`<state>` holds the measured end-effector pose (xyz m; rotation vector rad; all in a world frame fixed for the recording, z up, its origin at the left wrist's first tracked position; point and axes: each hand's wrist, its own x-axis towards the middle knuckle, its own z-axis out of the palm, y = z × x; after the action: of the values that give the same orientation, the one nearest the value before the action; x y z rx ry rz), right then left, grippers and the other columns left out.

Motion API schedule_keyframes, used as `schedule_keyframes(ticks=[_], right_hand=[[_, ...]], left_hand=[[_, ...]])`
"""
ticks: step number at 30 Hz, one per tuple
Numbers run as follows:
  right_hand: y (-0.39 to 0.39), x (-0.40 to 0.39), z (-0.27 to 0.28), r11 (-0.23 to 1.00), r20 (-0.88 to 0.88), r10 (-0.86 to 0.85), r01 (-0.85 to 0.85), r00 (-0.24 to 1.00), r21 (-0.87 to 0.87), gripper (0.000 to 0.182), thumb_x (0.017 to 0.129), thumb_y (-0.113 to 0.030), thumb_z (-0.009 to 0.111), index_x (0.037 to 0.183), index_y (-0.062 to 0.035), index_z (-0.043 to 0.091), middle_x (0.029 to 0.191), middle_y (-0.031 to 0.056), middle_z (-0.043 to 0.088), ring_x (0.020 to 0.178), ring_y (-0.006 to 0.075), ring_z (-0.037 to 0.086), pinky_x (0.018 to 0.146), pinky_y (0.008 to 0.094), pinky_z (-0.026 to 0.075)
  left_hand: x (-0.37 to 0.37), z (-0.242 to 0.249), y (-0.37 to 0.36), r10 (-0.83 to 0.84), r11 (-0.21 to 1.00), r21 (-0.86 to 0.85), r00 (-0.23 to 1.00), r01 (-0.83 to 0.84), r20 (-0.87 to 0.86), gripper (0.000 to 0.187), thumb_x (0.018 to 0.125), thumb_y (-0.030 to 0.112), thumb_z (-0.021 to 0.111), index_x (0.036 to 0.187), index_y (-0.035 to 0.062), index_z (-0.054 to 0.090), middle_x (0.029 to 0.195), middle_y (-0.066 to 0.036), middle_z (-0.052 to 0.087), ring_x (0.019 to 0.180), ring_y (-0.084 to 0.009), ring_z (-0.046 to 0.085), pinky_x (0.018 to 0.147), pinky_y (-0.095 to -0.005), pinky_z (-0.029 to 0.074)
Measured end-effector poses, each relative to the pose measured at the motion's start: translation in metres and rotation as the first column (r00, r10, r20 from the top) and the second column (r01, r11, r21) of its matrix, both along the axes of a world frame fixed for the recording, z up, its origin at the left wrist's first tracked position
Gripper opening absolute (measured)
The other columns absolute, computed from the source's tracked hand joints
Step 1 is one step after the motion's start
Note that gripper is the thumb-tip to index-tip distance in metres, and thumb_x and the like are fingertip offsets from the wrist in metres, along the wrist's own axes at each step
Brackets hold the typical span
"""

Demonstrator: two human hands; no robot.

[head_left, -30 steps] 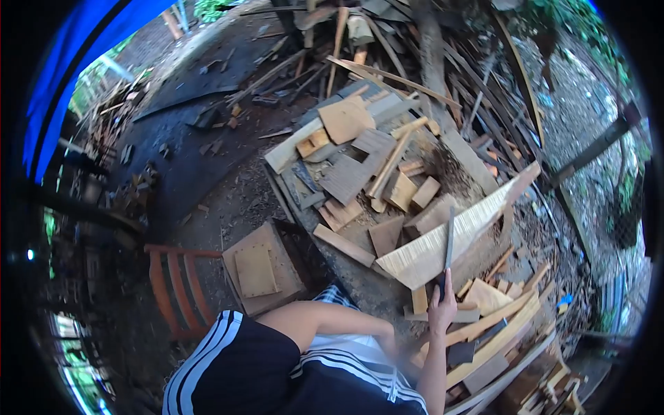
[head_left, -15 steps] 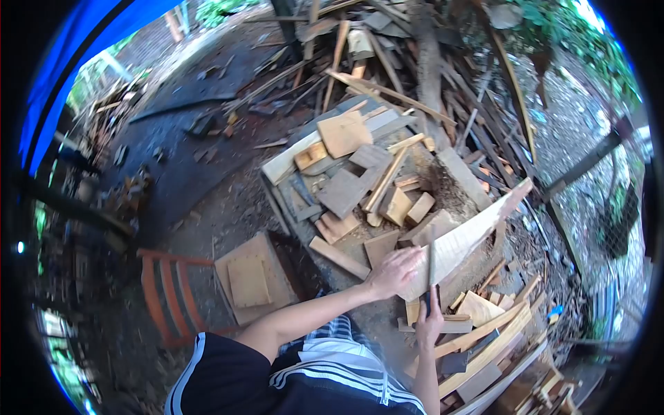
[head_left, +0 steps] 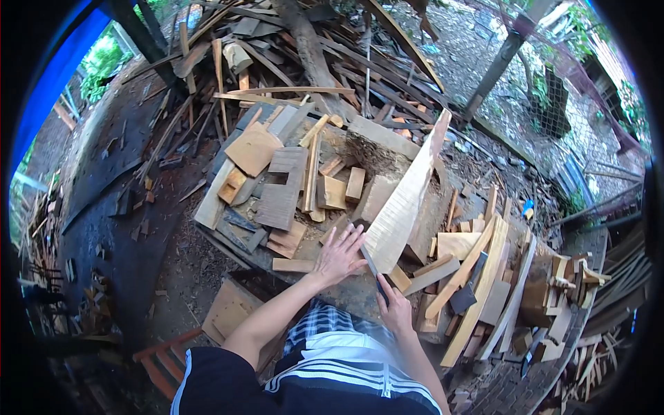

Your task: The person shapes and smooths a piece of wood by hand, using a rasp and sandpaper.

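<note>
A long pale wooden board (head_left: 401, 207), pointed at its far end, slants up and away in front of me. My right hand (head_left: 395, 310) is wrapped around the dark handle of a long-bladed knife (head_left: 371, 263), whose narrow blade lies along the near left edge of the board. To the left of the blade, my left hand (head_left: 339, 256) is spread palm down, fingers apart, with its fingertips right at the blade and the board's edge. The lower end of the board reaches close to the knife handle.
Offcuts and blocks (head_left: 332, 192) cover the left of the worktable, beside a notched grey board (head_left: 282, 187). Long strips (head_left: 477, 297) and scraps lie to the right. A red chair (head_left: 166, 363) stands at lower left. Beyond is a heap of scrap timber (head_left: 332, 62).
My view has swung to the right. My left hand has spread its fingers beside the blade, and the knife has tilted from upright across the board to slanting along its left edge.
</note>
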<state>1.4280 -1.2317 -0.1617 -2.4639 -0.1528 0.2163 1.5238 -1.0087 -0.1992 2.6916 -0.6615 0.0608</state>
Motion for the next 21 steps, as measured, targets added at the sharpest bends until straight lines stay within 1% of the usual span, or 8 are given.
schedule_keyframes(ticks=[1,4,6,7,8,12,16,21], right_hand=[[0.005,-0.001,0.003,1.0,-0.035,0.009,-0.01,0.999,-0.028,0.056,0.093,-0.027,0.059,0.147,-0.033,0.044,0.078,0.018,0.057,0.073,0.0382,0.064,0.067,0.0485,0.053],[0.015,-0.003,0.001,0.997,-0.062,0.01,-0.014,0.998,-0.072,0.056,0.093,-0.027,0.059,0.147,-0.035,0.044,0.08,0.0183,0.057,0.072,0.039,0.064,0.065,0.0485,0.053],[0.021,-0.004,0.005,0.995,-0.049,-0.01,0.005,0.999,-0.098,0.057,0.093,-0.027,0.059,0.147,-0.0359,0.043,0.081,0.0182,0.057,0.072,0.0391,0.064,0.065,0.0488,0.053],[0.021,-0.005,0.006,0.994,-0.04,-0.015,0.011,0.999,-0.105,0.056,0.093,-0.026,0.059,0.146,-0.0361,0.043,0.081,0.0181,0.056,0.072,0.0388,0.064,0.064,0.0486,0.053],[0.023,-0.008,0.006,0.994,-0.03,-0.014,0.011,0.999,-0.107,0.056,0.093,-0.026,0.059,0.146,-0.0364,0.043,0.081,0.0179,0.056,0.071,0.0384,0.064,0.064,0.0484,0.052],[0.025,-0.022,0.008,0.976,0.043,0.027,-0.017,0.999,-0.216,0.054,0.095,-0.026,0.058,0.146,-0.0371,0.045,0.077,0.0139,0.054,0.067,0.0323,0.063,0.057,0.0445,0.052],[0.03,-0.031,0.0,0.983,0.049,-0.008,0.017,0.999,-0.183,0.053,0.095,-0.026,0.058,0.145,-0.0374,0.045,0.076,0.0129,0.053,0.065,0.0315,0.063,0.055,0.0439,0.052],[0.035,0.001,-0.009,0.993,0.108,-0.079,0.088,0.991,-0.084,0.051,0.096,-0.025,0.057,0.145,-0.036,0.046,0.076,0.0144,0.054,0.064,0.0343,0.061,0.054,0.0458,0.05]], left_hand=[[0.001,-0.003,0.005,-0.025,0.998,0.063,0.999,0.027,-0.034,0.075,0.098,0.059,0.04,0.153,0.0092,0.032,0.16,-0.01,0.029,0.148,-0.028,0.025,0.119,-0.0533,0.017],[0.004,-0.012,0.026,-0.077,0.995,-0.066,0.997,0.077,0.002,0.076,0.098,0.059,0.039,0.153,0.0078,0.031,0.16,-0.011,0.028,0.148,-0.0277,0.025,0.12,-0.0516,0.018],[0.003,-0.006,0.04,-0.026,0.998,-0.058,0.999,0.024,-0.041,0.077,0.098,0.06,0.038,0.153,0.0065,0.031,0.161,-0.011,0.027,0.149,-0.0277,0.024,0.12,-0.05,0.018],[0.003,-0.007,0.046,-0.04,0.999,0.011,0.999,0.04,-0.014,0.076,0.098,0.059,0.04,0.153,0.0072,0.031,0.16,-0.011,0.028,0.148,-0.028,0.025,0.12,-0.0496,0.02],[0.002,-0.004,0.05,-0.054,0.998,-0.017,0.998,0.054,-0.036,0.074,0.098,0.057,0.042,0.153,0.0088,0.032,0.16,-0.011,0.029,0.148,-0.0297,0.026,0.119,-0.0488,0.022],[-0.007,-0.004,0.056,-0.075,0.992,-0.107,0.987,0.06,-0.141,0.071,0.098,0.055,0.044,0.152,0.0097,0.033,0.16,-0.011,0.029,0.147,-0.0318,0.026,0.118,-0.0491,0.024],[-0.013,-0.005,0.052,-0.061,0.981,-0.192,0.976,0.02,-0.207,0.07,0.099,0.053,0.044,0.153,0.0094,0.033,0.16,-0.011,0.027,0.148,-0.034,0.024,0.117,-0.0505,0.024],[0.029,-0.009,0.045,-0.062,0.99,-0.132,0.985,0.042,-0.159,0.07,0.099,0.052,0.044,0.154,0.0105,0.031,0.161,-0.009,0.027,0.148,-0.0364,0.023,0.118,-0.0526,0.021]])
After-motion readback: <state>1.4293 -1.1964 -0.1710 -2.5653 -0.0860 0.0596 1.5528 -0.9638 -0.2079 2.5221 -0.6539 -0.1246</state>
